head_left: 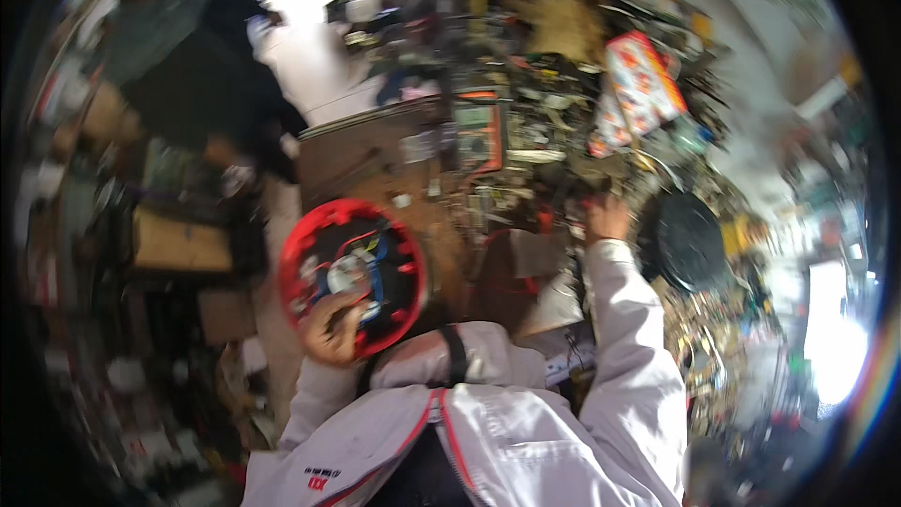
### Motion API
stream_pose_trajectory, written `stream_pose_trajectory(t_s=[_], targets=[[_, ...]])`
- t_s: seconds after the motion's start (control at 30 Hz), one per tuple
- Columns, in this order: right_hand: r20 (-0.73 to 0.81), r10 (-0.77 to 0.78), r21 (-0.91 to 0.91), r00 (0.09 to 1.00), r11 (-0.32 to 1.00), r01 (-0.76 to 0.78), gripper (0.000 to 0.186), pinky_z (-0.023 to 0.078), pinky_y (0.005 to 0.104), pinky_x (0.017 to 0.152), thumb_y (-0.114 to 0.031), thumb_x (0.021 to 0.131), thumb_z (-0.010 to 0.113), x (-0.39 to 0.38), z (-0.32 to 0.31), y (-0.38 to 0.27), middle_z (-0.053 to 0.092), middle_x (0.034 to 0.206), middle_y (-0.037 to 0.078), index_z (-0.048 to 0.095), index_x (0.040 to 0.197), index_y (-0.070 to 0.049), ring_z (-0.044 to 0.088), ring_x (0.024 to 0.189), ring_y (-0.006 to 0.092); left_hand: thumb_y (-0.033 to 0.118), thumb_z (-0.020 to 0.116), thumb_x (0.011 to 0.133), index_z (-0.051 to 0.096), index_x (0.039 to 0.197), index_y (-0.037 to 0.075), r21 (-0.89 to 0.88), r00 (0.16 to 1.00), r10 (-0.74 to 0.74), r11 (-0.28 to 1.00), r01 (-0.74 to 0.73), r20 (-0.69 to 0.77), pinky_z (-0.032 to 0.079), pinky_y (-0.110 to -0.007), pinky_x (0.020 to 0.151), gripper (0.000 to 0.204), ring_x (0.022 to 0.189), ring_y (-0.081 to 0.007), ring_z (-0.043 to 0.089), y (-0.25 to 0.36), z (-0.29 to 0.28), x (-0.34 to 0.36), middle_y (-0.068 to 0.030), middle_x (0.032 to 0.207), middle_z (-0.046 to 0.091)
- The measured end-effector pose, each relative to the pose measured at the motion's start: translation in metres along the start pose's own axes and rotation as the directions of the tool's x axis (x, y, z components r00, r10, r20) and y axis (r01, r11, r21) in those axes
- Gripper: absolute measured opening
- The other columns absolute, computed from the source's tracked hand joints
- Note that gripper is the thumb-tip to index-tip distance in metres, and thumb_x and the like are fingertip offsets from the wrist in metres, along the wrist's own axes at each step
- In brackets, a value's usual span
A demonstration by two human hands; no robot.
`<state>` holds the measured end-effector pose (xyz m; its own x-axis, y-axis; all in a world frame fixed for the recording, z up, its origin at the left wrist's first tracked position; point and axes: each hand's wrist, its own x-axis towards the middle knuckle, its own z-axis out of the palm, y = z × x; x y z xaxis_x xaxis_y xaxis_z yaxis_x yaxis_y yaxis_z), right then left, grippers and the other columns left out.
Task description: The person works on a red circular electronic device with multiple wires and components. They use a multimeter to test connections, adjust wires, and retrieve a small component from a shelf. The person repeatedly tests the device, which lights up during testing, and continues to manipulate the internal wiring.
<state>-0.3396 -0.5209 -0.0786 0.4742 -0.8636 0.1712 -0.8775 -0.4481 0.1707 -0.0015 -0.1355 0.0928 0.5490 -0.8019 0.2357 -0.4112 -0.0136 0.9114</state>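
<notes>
Red round housing (352,268) gripped in left hand (330,330) fingers; right hand (607,218) in bench clutter (563,131), grip unclear.

Two hands of the person at work are in view: the left hand (330,327) on one red round fan housing (352,274), the right hand (607,218) stretched into the clutter on the surface (375,155). One black round disc (690,242) lies to the right. One red-and-white printed package (641,84) stands above it, and one framed dark panel with an orange edge (480,134) sits near the middle. One other person (174,47) stands at upper left. The small loose parts are too blurred to count.
</notes>
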Motion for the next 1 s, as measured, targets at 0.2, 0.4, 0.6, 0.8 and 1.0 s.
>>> stream_pose_trajectory(t_s=[0.2, 0.4, 0.6, 0.8, 1.0], targets=[[0.261, 0.078, -0.148, 0.962, 0.988, -0.040, 0.025, 0.047, 0.0445, 0.093, -0.031, 0.083, 0.068, 0.029, 0.005, -0.004, 0.066, 0.113, 0.010, 0.073, 0.101, -0.014, 0.055, 0.116, 0.0312, -0.005, 0.054, 0.097, 0.063, 0.113, -0.005, -0.319, 0.977, -0.169, 0.940, 0.120, -0.131, 0.058, -0.030, 0.082, 0.018, 0.089, -0.0182, 0.071, 0.011, 0.010, 0.003, -0.0130, 0.103, 0.070], [0.264, 0.191, -0.045, 0.945, 0.981, -0.186, 0.033, 0.052, 0.0520, 0.087, -0.021, 0.078, 0.065, 0.038, -0.102, -0.030, 0.064, 0.110, 0.024, 0.064, 0.103, 0.000, 0.065, 0.100, 0.0418, -0.004, 0.061, 0.094, 0.064, 0.110, -0.004, -0.300, 0.965, -0.205, 0.942, 0.149, -0.163, 0.060, -0.029, 0.074, 0.016, 0.083, -0.0173, 0.071, 0.007, 0.013, -0.004, -0.0117, 0.101, 0.068], [0.318, 0.015, 0.769, 0.948, 0.581, -0.266, 0.032, 0.049, 0.0370, 0.062, -0.022, 0.081, 0.066, 0.000, -0.150, -0.023, 0.066, 0.073, 0.014, 0.063, 0.098, 0.004, 0.062, 0.065, 0.0239, -0.006, 0.067, 0.089, 0.067, 0.101, -0.004, -0.126, 0.995, -0.054, 0.991, 0.043, -0.086, 0.057, -0.025, 0.068, 0.012, 0.077, -0.0149, 0.069, 0.011, 0.016, 0.003, -0.0131, 0.099, 0.067], [0.202, -0.322, 0.946, 0.925, 0.308, -0.100, 0.025, 0.052, 0.0308, 0.070, -0.001, 0.084, 0.070, -0.096, -0.224, -0.153, 0.068, 0.086, 0.012, 0.065, 0.108, 0.001, 0.066, 0.076, 0.0190, -0.007, 0.067, 0.089, 0.067, 0.102, -0.005, -0.144, 0.998, -0.041, 0.989, 0.033, -0.051, 0.055, -0.024, 0.065, 0.013, 0.075, -0.0150, 0.068, 0.008, 0.025, 0.007, -0.0141, 0.096, 0.066], [-0.221, -0.397, 0.822, 0.891, 0.416, 0.390, 0.032, 0.053, 0.0439, 0.080, -0.005, 0.083, 0.072, -0.105, -0.231, -0.199, 0.068, 0.096, 0.016, 0.063, 0.113, 0.001, 0.065, 0.089, 0.0346, -0.006, 0.067, 0.089, 0.068, 0.103, -0.005, -0.102, 0.998, -0.058, 0.993, 0.057, -0.004, 0.055, -0.025, 0.066, 0.014, 0.075, -0.0156, 0.069, 0.005, 0.020, 0.010, -0.0134, 0.094, 0.066]])
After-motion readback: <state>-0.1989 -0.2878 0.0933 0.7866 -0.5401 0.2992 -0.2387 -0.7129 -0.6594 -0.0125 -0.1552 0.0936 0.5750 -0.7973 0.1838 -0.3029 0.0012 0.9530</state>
